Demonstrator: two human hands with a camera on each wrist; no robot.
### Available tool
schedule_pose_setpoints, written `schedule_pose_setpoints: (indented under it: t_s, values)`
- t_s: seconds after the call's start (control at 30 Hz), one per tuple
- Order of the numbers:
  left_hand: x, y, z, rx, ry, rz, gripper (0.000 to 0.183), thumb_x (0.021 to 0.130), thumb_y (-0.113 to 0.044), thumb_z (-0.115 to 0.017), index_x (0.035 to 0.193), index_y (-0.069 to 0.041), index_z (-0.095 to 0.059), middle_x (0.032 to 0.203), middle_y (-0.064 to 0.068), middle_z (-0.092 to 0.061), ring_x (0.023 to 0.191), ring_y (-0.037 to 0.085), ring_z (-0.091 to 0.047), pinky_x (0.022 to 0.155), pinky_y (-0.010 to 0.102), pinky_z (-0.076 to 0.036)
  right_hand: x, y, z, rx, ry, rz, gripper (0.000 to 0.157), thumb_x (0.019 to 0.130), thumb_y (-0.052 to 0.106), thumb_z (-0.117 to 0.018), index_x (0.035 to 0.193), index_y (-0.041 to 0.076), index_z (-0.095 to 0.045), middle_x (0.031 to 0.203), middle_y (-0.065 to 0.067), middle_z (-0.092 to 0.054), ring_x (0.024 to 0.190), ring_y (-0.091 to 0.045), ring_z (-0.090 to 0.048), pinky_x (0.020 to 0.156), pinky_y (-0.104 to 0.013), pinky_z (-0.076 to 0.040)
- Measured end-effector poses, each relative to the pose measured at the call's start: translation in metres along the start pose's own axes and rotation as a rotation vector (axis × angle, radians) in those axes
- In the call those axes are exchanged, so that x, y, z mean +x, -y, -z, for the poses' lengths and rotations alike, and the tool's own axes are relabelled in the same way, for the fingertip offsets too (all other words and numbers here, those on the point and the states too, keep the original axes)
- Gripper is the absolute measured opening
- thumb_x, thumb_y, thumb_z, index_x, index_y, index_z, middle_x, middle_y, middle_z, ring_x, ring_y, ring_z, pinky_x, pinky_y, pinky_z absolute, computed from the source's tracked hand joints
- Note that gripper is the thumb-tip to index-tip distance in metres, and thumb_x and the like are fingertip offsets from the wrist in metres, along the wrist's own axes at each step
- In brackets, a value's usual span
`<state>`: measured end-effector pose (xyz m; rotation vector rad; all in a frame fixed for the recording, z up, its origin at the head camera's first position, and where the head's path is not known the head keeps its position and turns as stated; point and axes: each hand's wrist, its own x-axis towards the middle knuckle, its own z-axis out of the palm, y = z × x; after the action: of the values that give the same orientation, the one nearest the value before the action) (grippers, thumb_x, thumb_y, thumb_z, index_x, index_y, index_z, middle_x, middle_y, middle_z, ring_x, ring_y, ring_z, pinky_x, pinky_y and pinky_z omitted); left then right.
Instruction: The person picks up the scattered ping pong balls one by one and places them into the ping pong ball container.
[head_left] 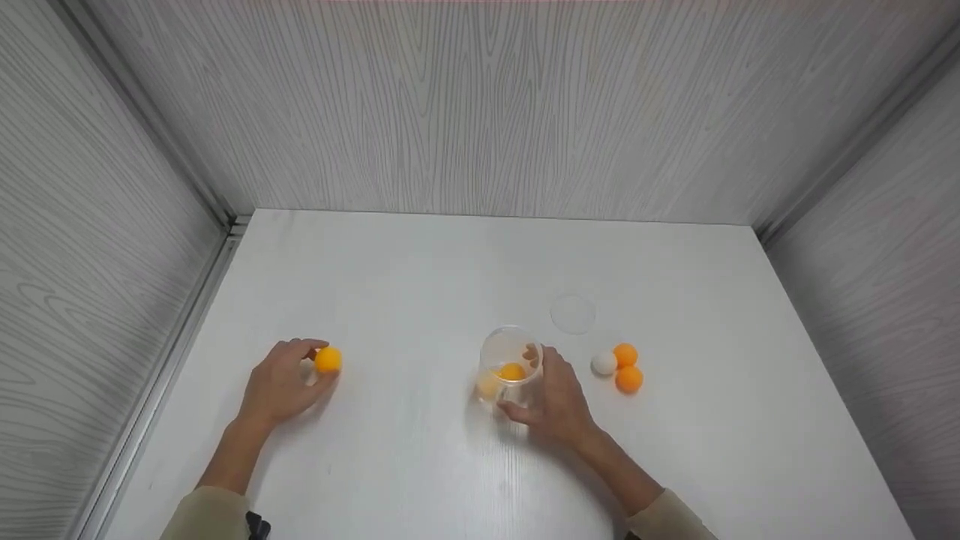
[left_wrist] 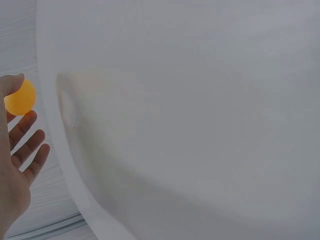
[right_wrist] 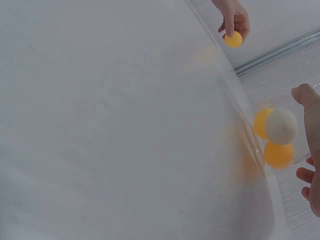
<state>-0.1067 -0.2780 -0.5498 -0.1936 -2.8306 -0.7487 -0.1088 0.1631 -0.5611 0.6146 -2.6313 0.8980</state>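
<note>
My left hand [head_left: 281,380] pinches an orange ping-pong ball [head_left: 328,359] between thumb and fingers, over the left part of the table. In the left wrist view the other fingers of this hand are spread apart. My right hand [head_left: 559,401] grips a clear plastic cup [head_left: 491,346] from its right side, near the table's middle. Inside the cup, the right wrist view shows two orange balls [right_wrist: 278,155] and a white ball [right_wrist: 281,126]. The cup's open mouth faces up in the head view.
Right of the cup, a white ball [head_left: 604,364] and two orange balls [head_left: 628,379] lie clustered on the white table [head_left: 412,285]. Behind them lies a clear round disc [head_left: 572,313], like a lid. Grey wood-grain panels [head_left: 480,105] enclose the back and both sides.
</note>
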Motion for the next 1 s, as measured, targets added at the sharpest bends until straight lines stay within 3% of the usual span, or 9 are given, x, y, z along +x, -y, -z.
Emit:
schedule_pose_setpoints:
  t_s: [0.2, 0.47, 0.8, 1.0]
  values:
    - [0.002, -0.003, -0.001, 0.010, -0.012, -0.015, 0.040, 0.089, -0.023, -0.080, 0.125, -0.007, -0.070, 0.111, 0.014, -0.074, 0.100, 0.032, -0.066, 0.087, 0.052, -0.060, -0.002, 0.001, 0.000, 0.034, 0.011, -0.009, 0.091, 0.075, 0.043, -0.091, 0.142, 0.001, -0.047, 0.126, -0.011, -0.063, 0.114, -0.025, -0.059, 0.101, -0.047, -0.054]
    - [0.003, -0.009, -0.001, -0.006, -0.015, -0.011, 0.041, 0.089, -0.024, -0.080, 0.125, -0.007, -0.070, 0.113, 0.014, -0.074, 0.101, 0.032, -0.066, 0.088, 0.052, -0.061, -0.002, 0.000, 0.001, 0.012, 0.000, 0.020, 0.091, 0.075, 0.043, -0.091, 0.142, 0.001, -0.047, 0.125, -0.012, -0.064, 0.111, -0.026, -0.059, 0.098, -0.046, -0.054]
    - [0.007, -0.024, -0.001, -0.023, -0.009, -0.018, 0.042, 0.089, -0.023, -0.082, 0.126, -0.007, -0.070, 0.116, 0.014, -0.075, 0.103, 0.032, -0.066, 0.092, 0.051, -0.061, -0.001, -0.001, 0.000, 0.030, 0.028, -0.032, 0.090, 0.075, 0.044, -0.092, 0.143, 0.005, -0.047, 0.127, -0.010, -0.063, 0.114, -0.025, -0.059, 0.103, -0.046, -0.053]
    - [0.010, -0.033, -0.004, -0.042, -0.034, -0.062, 0.042, 0.087, -0.022, -0.084, 0.124, -0.009, -0.070, 0.113, 0.011, -0.076, 0.102, 0.031, -0.068, 0.091, 0.049, -0.062, -0.001, 0.000, 0.001, 0.019, 0.022, -0.022, 0.087, 0.075, 0.045, -0.090, 0.139, 0.004, -0.048, 0.125, -0.010, -0.063, 0.111, -0.025, -0.059, 0.099, -0.046, -0.054]
